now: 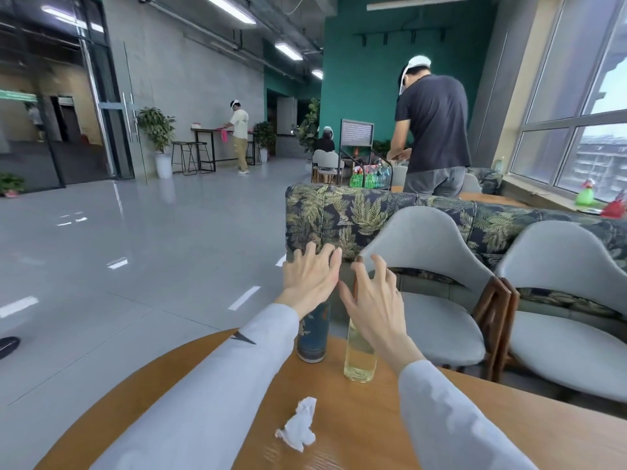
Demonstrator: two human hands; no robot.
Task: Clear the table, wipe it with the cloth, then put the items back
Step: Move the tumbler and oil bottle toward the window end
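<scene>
Open café-style hall: grey polished floor, leaf-print sofa and two grey shell chairs (pixel 437 266) right of centre. Round wooden counter (pixel 356 429) filled the lower frame. On it: a dark blue patterned cylindrical flask (pixel 312 337) and, just beside it to the right, a clear glass bottle of pale yellow liquid (pixel 359 361), both upright near the far edge; a crumpled white tissue (pixel 300 425) lay nearer, lower centre. Left hand (pixel 310 279) hovered over the flask top, fingers spread and released, gripping nothing. Right hand (pixel 373 296) was at the bottle neck, fingers splayed, not closed round it. No cloth visible on the counter. Judgement: clearing barely started. All three items still on the counter; wipe and put-back both remain.
</scene>
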